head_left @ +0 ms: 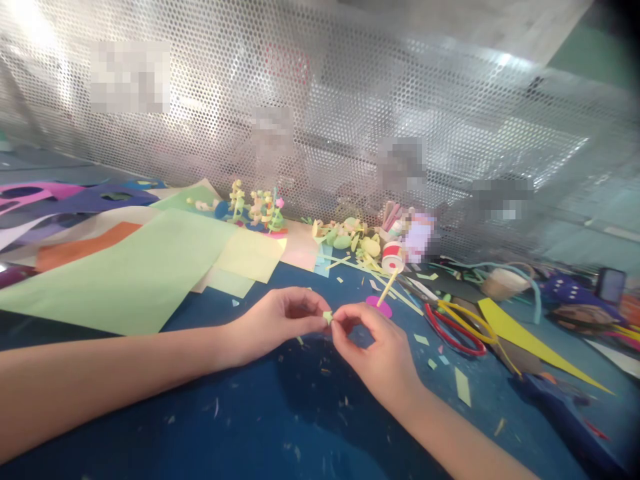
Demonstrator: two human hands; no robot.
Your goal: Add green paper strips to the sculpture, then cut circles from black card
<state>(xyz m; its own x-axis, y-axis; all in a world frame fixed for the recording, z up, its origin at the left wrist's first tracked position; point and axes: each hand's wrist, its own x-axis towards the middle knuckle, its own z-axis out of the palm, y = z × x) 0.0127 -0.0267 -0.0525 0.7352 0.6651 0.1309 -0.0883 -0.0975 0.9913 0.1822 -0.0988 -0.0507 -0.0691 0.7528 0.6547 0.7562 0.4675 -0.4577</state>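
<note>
Between my fingertips is a small pale-green paper star (327,317), held just above the blue table. My left hand (280,319) pinches it from the left with thumb and forefinger. From the right, my right hand (375,340) closes thumb and forefinger at the star's edge. Just behind the right hand, a purple disc (379,307) lies on the table with a pale-yellow stick (388,285) rising from it at a slant. A red-and-white round container (393,256) stands beyond the stick.
Green sheets (125,267) and other coloured sheets cover the left side. Small paper figures (257,208) stand at the back by a perforated metal screen (325,120). To the right are red-handled scissors (453,333), a yellow pointed strip (530,337), a blue tool (570,413) and paper scraps.
</note>
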